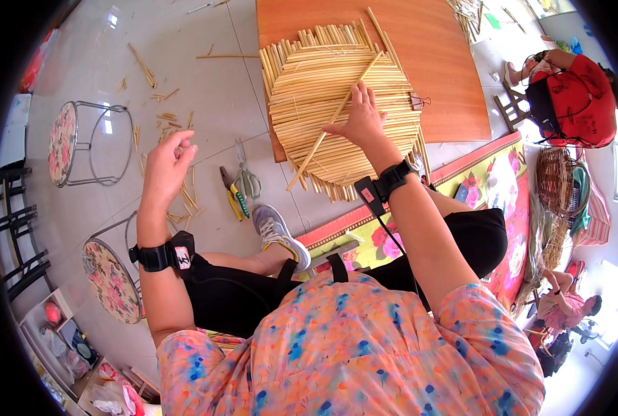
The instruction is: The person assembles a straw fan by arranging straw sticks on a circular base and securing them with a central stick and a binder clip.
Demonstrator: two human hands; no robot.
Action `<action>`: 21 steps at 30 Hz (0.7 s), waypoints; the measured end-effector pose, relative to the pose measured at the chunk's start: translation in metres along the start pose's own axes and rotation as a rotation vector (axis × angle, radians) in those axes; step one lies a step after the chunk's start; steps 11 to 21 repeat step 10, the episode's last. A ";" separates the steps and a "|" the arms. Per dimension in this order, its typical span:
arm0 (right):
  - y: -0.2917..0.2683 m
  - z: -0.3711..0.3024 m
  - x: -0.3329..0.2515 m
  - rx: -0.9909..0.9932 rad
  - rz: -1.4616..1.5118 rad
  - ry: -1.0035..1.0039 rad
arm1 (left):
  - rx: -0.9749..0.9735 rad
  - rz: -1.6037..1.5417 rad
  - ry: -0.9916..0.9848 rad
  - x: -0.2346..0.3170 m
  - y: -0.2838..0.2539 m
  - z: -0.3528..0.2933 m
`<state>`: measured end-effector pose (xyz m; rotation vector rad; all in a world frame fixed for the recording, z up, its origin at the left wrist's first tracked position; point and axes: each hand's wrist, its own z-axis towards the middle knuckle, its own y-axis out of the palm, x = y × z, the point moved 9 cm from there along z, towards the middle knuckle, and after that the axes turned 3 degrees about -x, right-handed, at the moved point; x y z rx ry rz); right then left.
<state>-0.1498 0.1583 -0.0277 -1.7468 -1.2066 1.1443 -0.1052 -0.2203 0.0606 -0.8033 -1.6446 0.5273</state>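
A round mat of pale straw stalks (302,104) lies on the orange-brown board, layered over more stalks that stick out at its edge. One loose stalk (316,147) crosses it diagonally. My right hand (364,119) rests on the mat with fingers spread, thumb and fingertips touching this loose stalk. A black binder clip (420,102) grips the mat's right edge. Raised over the floor to the left, my left hand (164,166) has loosely curled fingers, the thumb apart from them. I see nothing in it, though its palm side is partly hidden.
Scissors (246,182) and yellow-green-handled pliers (235,196) lie on the tiles by my shoe. Straw offcuts (142,66) litter the floor. Two round stools (63,142) stand at left. A flowered mat (385,239), a wicker basket (553,177) and other people (565,305) are at right.
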 end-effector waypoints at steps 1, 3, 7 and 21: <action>0.000 0.000 0.000 -0.002 0.001 0.001 | 0.000 0.005 0.004 0.000 0.000 0.000; -0.001 -0.001 -0.001 -0.008 0.002 0.004 | 0.000 0.007 0.010 0.000 0.000 0.000; -0.001 0.000 -0.001 0.002 0.002 0.003 | 0.002 0.001 0.016 0.001 -0.001 -0.001; 0.002 -0.001 0.000 -0.001 0.003 0.006 | -0.003 0.007 0.036 0.000 0.000 0.000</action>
